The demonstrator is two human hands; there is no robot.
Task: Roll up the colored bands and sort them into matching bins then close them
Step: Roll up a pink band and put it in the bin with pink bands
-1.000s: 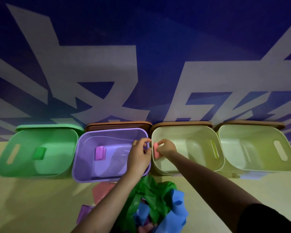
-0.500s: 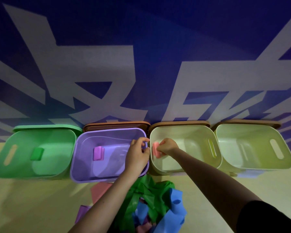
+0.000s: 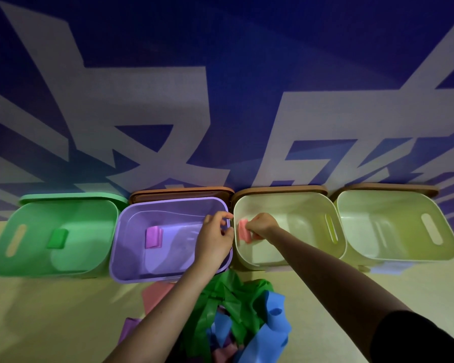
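While sorting continues, centre frame:
Right hand (image 3: 262,225): pinches pink roll (image 3: 244,231) inside cream bin (image 3: 286,197), for placing.
Left hand (image 3: 215,238): fingers curled on purple bin (image 3: 168,277) rim, steadying it.

Head view, forward and downward

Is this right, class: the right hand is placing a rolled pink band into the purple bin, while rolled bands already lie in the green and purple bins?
Not quite. In the head view the right hand holds the rolled pink band inside the pale cream bin next to the purple bin, not in the purple one. Rolled bands do already lie in the green bin and the purple bin.
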